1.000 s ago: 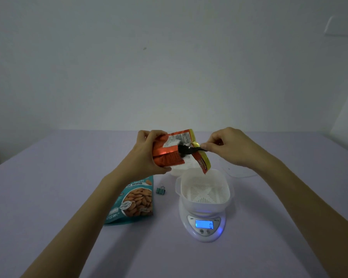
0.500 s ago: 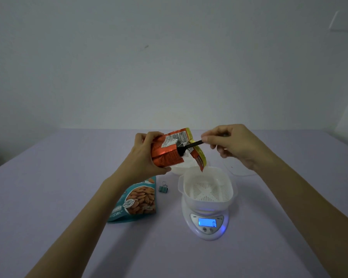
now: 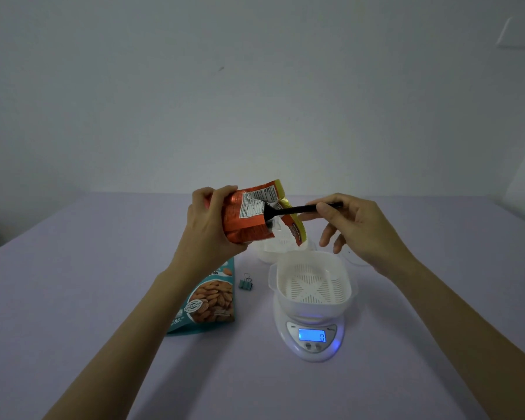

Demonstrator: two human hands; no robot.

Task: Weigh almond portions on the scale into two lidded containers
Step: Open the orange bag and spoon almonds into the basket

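My left hand grips an orange snack bag, tilted with its mouth to the right above the table. My right hand pinches the handle of a black spoon whose bowl is inside the bag's mouth. Below stands a white scale with a lit blue display reading 0. A white container with a slotted insert rests on it and holds nothing. A second white container stands behind, partly hidden by the bag.
A teal almond bag lies flat left of the scale, partly under my left forearm. A small teal binder clip sits between it and the scale. A clear lid lies behind my right hand on the lilac table.
Both hands have lifted slightly with the bag. The spoon handle has swung out to the right and more of it shows. My right fingers have spread apart.
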